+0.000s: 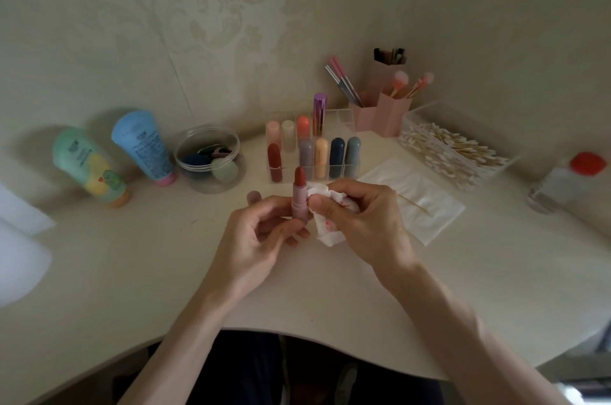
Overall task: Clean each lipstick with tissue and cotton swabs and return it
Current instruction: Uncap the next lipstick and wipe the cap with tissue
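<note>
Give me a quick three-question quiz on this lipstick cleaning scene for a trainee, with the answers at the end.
1. True or false: the lipstick in the left hand is capped.
2. What does the right hand hold? A) cap B) tissue C) brush
3. What does the loose swab lie on?

Key:
1. False: it is uncapped and its red tip is bare.
2. B
3. The white sheet on the table, right of the hands.

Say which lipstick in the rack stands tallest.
The metallic purple lipstick, rightmost in the back row; it rises above every other tube in the clear rack.
</note>
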The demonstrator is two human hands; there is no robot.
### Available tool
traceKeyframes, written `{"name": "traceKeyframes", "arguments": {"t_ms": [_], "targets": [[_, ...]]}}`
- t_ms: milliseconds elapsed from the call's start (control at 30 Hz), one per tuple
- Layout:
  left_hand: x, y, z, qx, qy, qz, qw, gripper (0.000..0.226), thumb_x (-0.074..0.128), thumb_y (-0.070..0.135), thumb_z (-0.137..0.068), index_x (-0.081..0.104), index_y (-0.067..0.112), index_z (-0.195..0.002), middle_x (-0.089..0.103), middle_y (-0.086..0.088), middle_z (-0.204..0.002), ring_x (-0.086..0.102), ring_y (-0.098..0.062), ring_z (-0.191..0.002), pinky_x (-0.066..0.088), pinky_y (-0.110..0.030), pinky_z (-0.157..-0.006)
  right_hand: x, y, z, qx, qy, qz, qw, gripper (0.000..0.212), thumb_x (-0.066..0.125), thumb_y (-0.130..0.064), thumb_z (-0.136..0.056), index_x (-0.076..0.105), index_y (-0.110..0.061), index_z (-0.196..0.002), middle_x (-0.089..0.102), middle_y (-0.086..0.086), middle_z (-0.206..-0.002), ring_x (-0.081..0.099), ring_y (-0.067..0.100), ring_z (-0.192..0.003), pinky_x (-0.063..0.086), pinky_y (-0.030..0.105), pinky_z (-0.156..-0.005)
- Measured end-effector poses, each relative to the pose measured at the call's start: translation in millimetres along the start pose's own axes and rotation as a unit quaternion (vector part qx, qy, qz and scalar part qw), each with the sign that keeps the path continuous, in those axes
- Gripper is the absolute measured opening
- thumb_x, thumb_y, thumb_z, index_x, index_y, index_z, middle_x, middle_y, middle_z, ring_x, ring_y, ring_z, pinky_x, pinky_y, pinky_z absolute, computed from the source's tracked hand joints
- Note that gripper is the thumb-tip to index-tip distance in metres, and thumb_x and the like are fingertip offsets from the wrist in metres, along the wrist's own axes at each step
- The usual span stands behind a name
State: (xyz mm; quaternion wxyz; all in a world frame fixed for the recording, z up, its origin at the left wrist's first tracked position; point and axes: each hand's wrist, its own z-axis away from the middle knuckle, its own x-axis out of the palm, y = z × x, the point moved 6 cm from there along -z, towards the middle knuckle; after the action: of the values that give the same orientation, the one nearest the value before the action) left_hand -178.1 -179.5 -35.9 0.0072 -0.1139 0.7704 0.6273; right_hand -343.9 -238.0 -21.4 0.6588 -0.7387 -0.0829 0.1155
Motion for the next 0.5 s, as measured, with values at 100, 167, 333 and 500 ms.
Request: {"name": "traceKeyframes", "arguments": {"t_ms": [100, 167, 333, 500], "targets": [[-2.5, -4.5, -4.0, -0.024, 0.009, 0.026, 0.999, 0.019, 0.064, -0.008, -0.095, 0.071, 0.005, -0.108, 0.078, -0.005, -0.096, 0.077, -0.024, -0.083, 0.059, -0.027, -0.071, -7.0, -1.8, -1.5, 0.007, 0.019, 0.018, 1.000, 0.006, 0.082, -0.017, -0.089, 0.079, -0.012, -0.087, 0.067, -0.010, -0.062, 0.061, 0.002, -0.056, 0.050, 0.017, -0.057], [-2.9, -3.5, -5.3, -0.026, 0.011, 0.033, 0.999, 0.022, 0.064, -0.007, -0.095, 0.070, 0.006, -0.113, 0.078, -0.008, -0.100, 0.077, -0.026, -0.085, 0.059, -0.028, -0.068, -17.2, -0.1, -4.6, 0.026, 0.041, 0.043, 0.998, 0.012, 0.081, -0.021, -0.091, 0.077, -0.014, -0.082, 0.065, -0.009, -0.059, 0.058, 0.003, -0.054, 0.045, 0.014, -0.053], [-0.3, -2.7, -5.1, -0.040, -0.003, -0.010, 0.999, 0.018, 0.070, 0.004, -0.094, 0.070, 0.010, -0.111, 0.079, -0.001, -0.105, 0.076, -0.018, -0.095, 0.059, -0.025, -0.068, -27.7, 9.8, -9.4, 0.069, 0.056, 0.150, 0.985, 0.016, 0.081, -0.037, -0.090, 0.076, -0.024, -0.081, 0.071, -0.007, -0.067, 0.063, 0.003, -0.058, 0.048, 0.020, -0.053], [2.4, 1.8, -11.1, -0.024, 0.017, -0.084, 0.996, 0.020, 0.077, 0.018, -0.092, 0.072, 0.019, -0.111, 0.075, 0.002, -0.107, 0.073, -0.011, -0.098, 0.057, -0.022, -0.085, -37.1, 11.3, -11.7, 0.070, 0.100, 0.182, 0.976, 0.016, 0.078, -0.042, -0.092, 0.076, -0.027, -0.099, 0.073, -0.011, -0.079, 0.068, 0.000, -0.072, 0.049, 0.019, -0.063]]}}
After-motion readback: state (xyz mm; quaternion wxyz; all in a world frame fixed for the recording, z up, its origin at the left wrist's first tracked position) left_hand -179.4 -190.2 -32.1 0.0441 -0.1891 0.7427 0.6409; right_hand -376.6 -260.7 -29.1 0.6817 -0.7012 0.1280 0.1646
